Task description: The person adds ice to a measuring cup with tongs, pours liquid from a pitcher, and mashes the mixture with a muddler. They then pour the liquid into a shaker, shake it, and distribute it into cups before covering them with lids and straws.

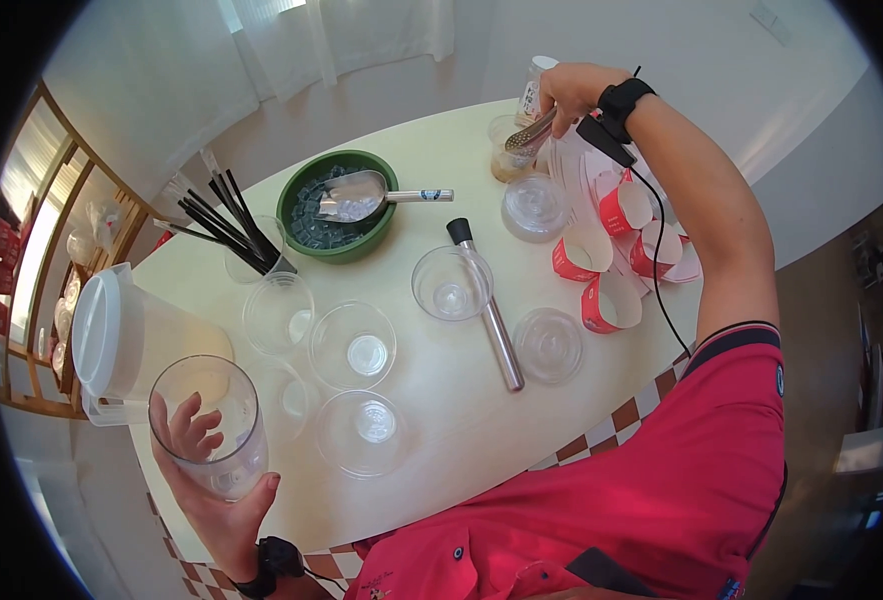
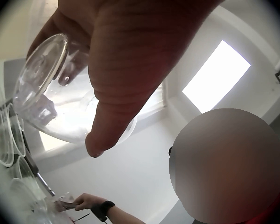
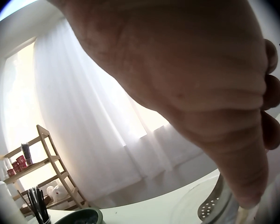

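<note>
One pale table (image 1: 441,440) carries everything within the person's reach. Just beyond the left hand (image 1: 206,502) I see a big lidded plastic pitcher (image 1: 166,325), its pale yellowish liquid showing through the wall. Farther out, between the two hands, sits a green bowl (image 1: 336,256) of translucent cubes, a metal scoop (image 1: 356,196) resting over its contents with the handle past the rim.

Fingers and thumb of that left hand curl round a tall clear cup (image 1: 236,462); whether a little ice or liquid lies at its bottom, I can't tell. Toward the right hand (image 1: 573,92) stand more clear plastic cups (image 1: 353,345), with no filling that I can make out. It looks like an early stage to me: containers laid out, most serving cups unfilled, pitcher lidded.

Black straws (image 1: 223,215) lean in a holder past the pitcher. Directly below the right hand is a small clear tub (image 1: 506,165) with brownish contents; the hand grips a perforated metal utensil, perhaps tongs (image 1: 529,137), over it. Red paper cup sleeves (image 1: 626,207) stand on the near side of that hand, and a steel muddler (image 1: 502,350) lies between the hands, partly behind one clear cup.
</note>
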`<state>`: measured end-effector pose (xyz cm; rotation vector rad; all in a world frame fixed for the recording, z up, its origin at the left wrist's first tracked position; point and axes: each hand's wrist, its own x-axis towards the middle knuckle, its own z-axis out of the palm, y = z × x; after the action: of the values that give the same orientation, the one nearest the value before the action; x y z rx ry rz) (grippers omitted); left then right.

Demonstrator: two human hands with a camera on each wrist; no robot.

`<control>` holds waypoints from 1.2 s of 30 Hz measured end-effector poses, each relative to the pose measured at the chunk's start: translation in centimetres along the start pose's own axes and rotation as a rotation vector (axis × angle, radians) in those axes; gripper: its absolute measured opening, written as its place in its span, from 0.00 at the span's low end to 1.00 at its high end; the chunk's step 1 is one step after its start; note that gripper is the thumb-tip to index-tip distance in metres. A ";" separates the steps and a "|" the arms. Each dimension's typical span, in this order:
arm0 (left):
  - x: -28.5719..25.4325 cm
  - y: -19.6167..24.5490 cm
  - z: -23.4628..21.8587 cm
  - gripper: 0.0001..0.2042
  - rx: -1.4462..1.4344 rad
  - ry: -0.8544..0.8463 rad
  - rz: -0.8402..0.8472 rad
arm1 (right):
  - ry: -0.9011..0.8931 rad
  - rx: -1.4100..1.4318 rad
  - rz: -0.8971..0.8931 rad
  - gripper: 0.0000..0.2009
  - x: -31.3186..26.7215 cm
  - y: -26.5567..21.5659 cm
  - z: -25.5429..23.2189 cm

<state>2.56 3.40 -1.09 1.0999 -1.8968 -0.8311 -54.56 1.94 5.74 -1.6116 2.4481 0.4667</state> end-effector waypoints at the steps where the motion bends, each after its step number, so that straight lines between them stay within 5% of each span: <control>1: 0.0 0.0 -0.1 0.60 0.002 -0.001 0.001 | -0.014 -0.010 -0.003 0.17 0.0 -0.1 0.0; 18: 2.7 0.2 1.4 0.62 -0.040 -0.117 0.089 | 0.123 0.014 -0.083 0.11 0.3 2.6 0.9; 28: 11.5 4.0 12.8 0.58 -0.260 -0.492 0.350 | 0.190 0.241 -0.024 0.11 -1.1 6.3 1.7; 36: 17.4 5.3 23.7 0.56 -0.180 -0.441 0.446 | 0.300 0.466 -0.068 0.14 -8.3 4.8 -3.3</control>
<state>-25.56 -6.44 -3.05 0.3713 -2.2549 -1.0113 -55.56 9.69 12.17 -1.6363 2.4387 -0.3609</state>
